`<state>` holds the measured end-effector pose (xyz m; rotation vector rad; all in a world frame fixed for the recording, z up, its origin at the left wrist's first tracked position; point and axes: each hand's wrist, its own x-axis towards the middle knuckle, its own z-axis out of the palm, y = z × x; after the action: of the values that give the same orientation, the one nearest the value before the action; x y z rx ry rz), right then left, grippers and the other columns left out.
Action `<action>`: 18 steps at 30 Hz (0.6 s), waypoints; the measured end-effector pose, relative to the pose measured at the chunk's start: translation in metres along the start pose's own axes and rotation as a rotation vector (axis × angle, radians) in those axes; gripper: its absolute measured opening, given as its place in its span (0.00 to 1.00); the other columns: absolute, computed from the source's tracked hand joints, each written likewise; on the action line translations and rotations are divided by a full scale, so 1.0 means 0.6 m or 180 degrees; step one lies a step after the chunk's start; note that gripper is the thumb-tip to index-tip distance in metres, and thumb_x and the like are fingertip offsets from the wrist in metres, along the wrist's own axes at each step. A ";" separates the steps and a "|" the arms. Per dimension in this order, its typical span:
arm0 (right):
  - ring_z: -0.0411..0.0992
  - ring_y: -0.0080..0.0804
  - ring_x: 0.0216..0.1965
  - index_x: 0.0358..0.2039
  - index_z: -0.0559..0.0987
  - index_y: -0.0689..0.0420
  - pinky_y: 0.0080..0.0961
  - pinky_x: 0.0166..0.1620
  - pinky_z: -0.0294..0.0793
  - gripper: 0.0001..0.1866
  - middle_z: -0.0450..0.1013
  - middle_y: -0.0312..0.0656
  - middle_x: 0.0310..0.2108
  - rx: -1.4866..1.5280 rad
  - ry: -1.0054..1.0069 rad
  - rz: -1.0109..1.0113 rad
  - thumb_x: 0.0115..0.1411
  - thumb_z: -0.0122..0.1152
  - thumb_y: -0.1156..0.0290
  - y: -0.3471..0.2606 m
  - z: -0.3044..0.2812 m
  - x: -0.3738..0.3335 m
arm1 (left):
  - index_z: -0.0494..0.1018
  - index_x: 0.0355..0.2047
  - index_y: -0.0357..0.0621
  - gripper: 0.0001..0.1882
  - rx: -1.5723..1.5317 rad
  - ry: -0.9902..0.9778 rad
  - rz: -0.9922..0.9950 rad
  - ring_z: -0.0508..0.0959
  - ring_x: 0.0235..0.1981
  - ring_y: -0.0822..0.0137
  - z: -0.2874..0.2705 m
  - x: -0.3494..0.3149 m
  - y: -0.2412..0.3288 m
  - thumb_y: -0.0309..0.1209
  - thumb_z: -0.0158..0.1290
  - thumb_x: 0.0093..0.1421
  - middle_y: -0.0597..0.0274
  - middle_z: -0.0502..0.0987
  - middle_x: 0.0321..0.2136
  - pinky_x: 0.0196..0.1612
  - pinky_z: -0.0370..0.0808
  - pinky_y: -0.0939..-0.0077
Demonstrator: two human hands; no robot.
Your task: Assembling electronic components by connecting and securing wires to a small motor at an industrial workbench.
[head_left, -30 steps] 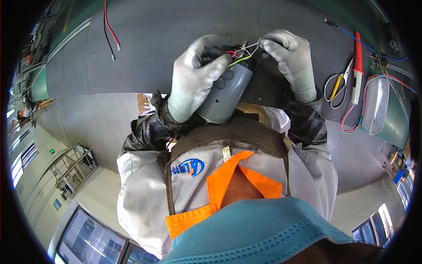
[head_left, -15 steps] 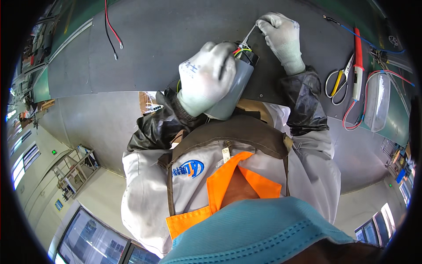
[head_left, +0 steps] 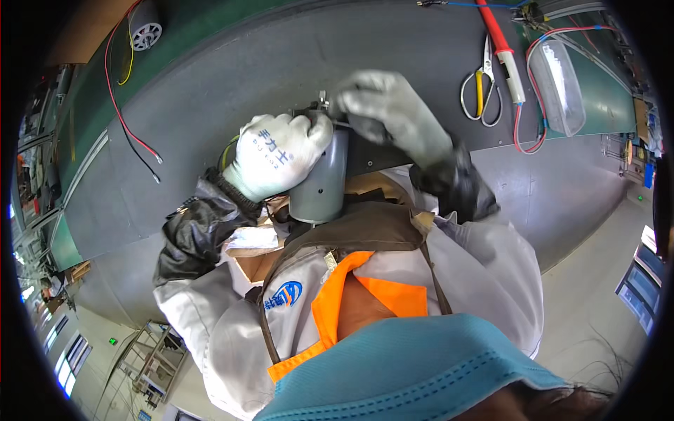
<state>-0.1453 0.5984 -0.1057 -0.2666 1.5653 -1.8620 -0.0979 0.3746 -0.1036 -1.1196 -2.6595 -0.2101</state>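
A grey cylindrical motor [head_left: 319, 186] lies on the dark worktop in front of me, its near end against my apron. My left hand [head_left: 281, 154], in a white glove, is closed around its far end, fingertips curled over the part where the wires come out. My right hand [head_left: 382, 105], gloved too, is beside that end with fingers bent; motion blur hides what they hold. A thin pale strip shows between the two hands. Past my left fingertips a small metal piece [head_left: 323, 97] sticks up. The wires themselves are mostly covered by my gloves.
Scissors [head_left: 481, 91] with a yellow-wrapped grip lie to the right. Beside them are a red-and-white handled tool [head_left: 502, 52] with red and blue leads and a clear plastic box [head_left: 562, 91]. Red and black wires [head_left: 126, 126] and another motor [head_left: 145, 31] are at the left.
My right hand has come in from the strip's outstretched end to the motor's far end. My left hand stays on the motor. The view has shifted to show more of the left.
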 end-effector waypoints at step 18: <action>0.76 0.51 0.43 0.53 0.78 0.54 0.41 0.48 0.76 0.20 0.78 0.49 0.41 -0.5127 0.3375 -0.1133 0.62 0.64 0.61 0.031 -0.188 -0.078 | 0.77 0.42 0.47 0.20 0.0089 -0.0141 -0.0654 0.78 0.40 0.59 -0.036 0.014 0.023 0.46 0.61 0.57 0.59 0.76 0.35 0.42 0.74 0.60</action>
<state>-0.1664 0.7152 -0.1396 -0.2222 3.6435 -0.3229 -0.0900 0.3848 -0.0798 -0.8516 -2.8069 -0.1866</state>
